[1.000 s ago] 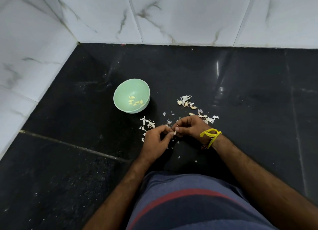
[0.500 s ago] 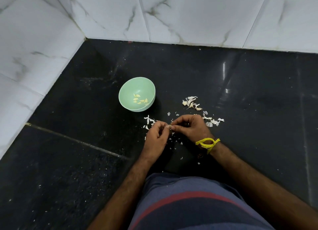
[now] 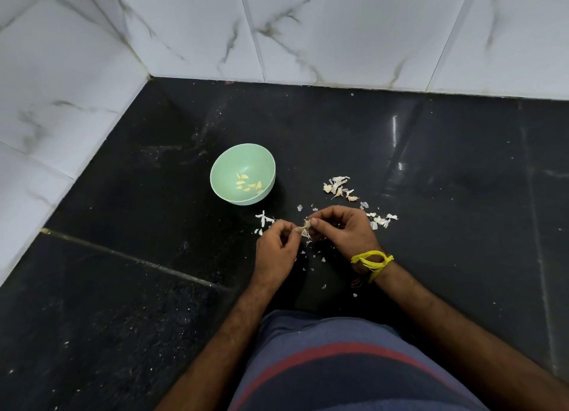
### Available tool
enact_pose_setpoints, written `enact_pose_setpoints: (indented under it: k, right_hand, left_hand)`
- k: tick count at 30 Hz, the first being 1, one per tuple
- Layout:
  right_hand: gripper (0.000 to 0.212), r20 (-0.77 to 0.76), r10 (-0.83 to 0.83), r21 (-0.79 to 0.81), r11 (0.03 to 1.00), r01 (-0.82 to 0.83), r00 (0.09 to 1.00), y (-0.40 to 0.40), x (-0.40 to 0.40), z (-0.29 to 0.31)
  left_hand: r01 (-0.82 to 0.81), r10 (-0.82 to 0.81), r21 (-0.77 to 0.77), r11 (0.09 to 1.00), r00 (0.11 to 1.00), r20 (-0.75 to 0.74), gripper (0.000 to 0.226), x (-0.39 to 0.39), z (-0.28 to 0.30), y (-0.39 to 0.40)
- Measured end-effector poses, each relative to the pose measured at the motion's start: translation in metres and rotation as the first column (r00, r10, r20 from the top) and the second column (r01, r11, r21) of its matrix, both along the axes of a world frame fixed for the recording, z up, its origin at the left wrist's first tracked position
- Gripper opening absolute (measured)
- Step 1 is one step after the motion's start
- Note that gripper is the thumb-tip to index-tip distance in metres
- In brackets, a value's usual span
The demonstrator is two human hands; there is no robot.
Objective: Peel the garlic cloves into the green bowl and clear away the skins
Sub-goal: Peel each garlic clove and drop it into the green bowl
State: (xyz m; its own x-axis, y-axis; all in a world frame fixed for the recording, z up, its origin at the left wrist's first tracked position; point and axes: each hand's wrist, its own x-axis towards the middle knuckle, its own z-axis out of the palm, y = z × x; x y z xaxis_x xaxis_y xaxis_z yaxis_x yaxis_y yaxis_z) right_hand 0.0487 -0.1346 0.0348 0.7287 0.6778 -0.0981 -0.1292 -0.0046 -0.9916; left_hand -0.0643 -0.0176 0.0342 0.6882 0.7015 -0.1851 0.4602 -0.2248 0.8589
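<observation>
A garlic clove [image 3: 305, 228] with pale skin hanging off it sits between my two hands, low over the black floor. My left hand [image 3: 277, 250] pinches it from the left, my right hand [image 3: 341, 230] from the right with curled fingers. The green bowl [image 3: 228, 164] stands just beyond my left hand and holds several peeled yellow cloves [image 3: 248, 184]. Unpeeled cloves and skins [image 3: 338, 186] lie in a small heap beyond my right hand. More skin flakes [image 3: 381, 220] lie to the right of that hand, and others [image 3: 264, 219] left of the clove.
White marble wall tiles [image 3: 338, 35] close the floor at the back and on the left [image 3: 46, 109]. Tiny skin crumbs [image 3: 323, 260] dot the floor between my wrists. A yellow thread band [image 3: 371, 261] is round my right wrist. My lap [image 3: 338, 367] fills the bottom.
The view shifted slightly. My hands stayed together on the clove, and a strip of skin now stands out between the fingertips.
</observation>
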Motion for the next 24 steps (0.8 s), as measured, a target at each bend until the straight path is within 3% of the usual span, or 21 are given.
enact_pose_setpoints:
  k: [6, 10, 17, 24]
  right_hand:
    - [0.007, -0.107, -0.047, 0.022, 0.999, 0.049, 0.993, 0.0, 0.002, -0.002]
    - [0.01, -0.117, -0.02, 0.026, 0.999, 0.024, 0.993, 0.0, 0.0, 0.001]
    - [0.017, -0.17, 0.041, 0.021, 0.999, -0.038, 0.985, -0.003, 0.003, -0.002]
    - [0.004, -0.299, 0.11, 0.068, 0.993, -0.094, 0.948, -0.001, 0.001, -0.007]
  left_hand:
    - [0.001, 0.005, -0.04, 0.999, 0.991, 0.134, 0.017, 0.002, 0.013, -0.003]
    - [0.053, -0.055, 0.021, 0.998, 0.991, 0.124, 0.005, 0.005, 0.022, -0.007]
    - [0.028, -0.027, -0.01, 1.0, 0.996, 0.085, 0.009, 0.003, 0.031, -0.008]
    - [0.111, -0.118, 0.069, 0.991, 0.988, 0.101, 0.018, 0.001, 0.044, -0.015]
